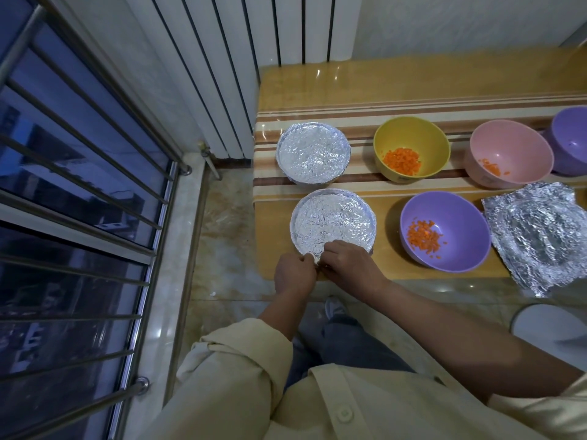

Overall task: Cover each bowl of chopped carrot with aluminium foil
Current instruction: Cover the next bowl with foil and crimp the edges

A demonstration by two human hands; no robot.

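My left hand (293, 274) and right hand (349, 265) pinch the foil (330, 217) at its six o'clock edge — crimping it snug there.

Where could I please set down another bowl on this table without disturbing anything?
The widest bare stretch is the table's far strip, between the wall and the back row: far covered bowl, yellow bowl, pink bowl. The near half is crowded: left hand and right hand pinch the near covered bowl's foil, with the near purple bowl and loose foil sheet alongside.
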